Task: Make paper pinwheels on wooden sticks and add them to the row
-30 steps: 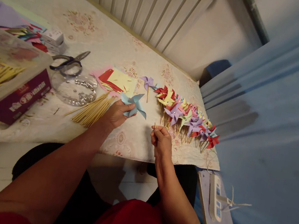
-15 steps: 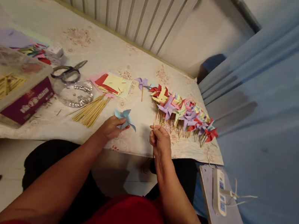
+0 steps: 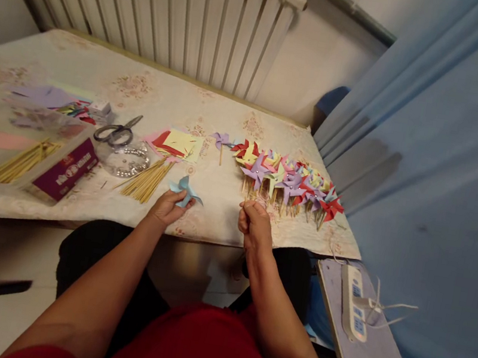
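My left hand (image 3: 170,207) is closed on a light blue paper pinwheel (image 3: 186,193), thumb on top, above the table's near edge. My right hand (image 3: 255,221) is closed, with a thin wooden stick (image 3: 243,204) in it; just its tip shows and the rest is hidden by the fingers. The two hands are apart. A fan of loose wooden sticks (image 3: 146,181) lies left of the blue pinwheel. Beyond my right hand lie many finished paper pinwheels (image 3: 292,184) on sticks, in purple, red, yellow and pink. A single purple pinwheel (image 3: 222,140) lies to their left.
Square paper sheets (image 3: 187,145) lie behind the sticks. Further left are a round clear dish (image 3: 128,160) of small shiny pieces, scissors (image 3: 114,134) and a clear plastic box (image 3: 42,178) with more sticks. A power strip (image 3: 354,303) sits on a low board at right, near the blue curtain (image 3: 404,169).
My left hand has shifted slightly left with the blue pinwheel, which is turned a little. The right hand holds almost the same place. The camera view has swung left.
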The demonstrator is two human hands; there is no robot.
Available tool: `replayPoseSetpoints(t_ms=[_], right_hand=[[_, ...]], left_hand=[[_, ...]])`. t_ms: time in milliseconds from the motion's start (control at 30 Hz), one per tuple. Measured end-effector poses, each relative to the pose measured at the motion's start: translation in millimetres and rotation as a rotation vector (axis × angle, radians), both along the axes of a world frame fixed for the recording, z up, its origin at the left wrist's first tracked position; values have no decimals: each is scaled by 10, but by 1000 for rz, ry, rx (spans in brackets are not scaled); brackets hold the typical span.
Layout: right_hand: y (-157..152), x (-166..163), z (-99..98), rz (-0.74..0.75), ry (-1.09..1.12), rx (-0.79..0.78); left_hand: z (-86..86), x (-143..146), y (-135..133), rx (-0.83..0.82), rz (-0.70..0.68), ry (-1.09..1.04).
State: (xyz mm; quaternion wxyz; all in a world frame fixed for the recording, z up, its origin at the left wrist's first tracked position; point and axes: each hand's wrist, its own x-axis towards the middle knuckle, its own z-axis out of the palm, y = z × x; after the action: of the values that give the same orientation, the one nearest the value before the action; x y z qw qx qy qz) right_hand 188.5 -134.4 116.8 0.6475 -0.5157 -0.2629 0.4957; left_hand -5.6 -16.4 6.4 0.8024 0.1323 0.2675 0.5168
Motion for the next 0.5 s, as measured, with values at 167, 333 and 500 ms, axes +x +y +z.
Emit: replayPoseSetpoints(t_ms=[167, 333, 500], right_hand=[[-104, 42, 66, 19, 22, 24], [-209, 67, 101, 44, 39, 30], [-278, 103, 124, 36, 45, 47]], left_hand=[[55, -22, -94, 8, -7, -10], [81, -19, -106, -13, 0, 20], [63, -14, -84, -12, 3, 23]])
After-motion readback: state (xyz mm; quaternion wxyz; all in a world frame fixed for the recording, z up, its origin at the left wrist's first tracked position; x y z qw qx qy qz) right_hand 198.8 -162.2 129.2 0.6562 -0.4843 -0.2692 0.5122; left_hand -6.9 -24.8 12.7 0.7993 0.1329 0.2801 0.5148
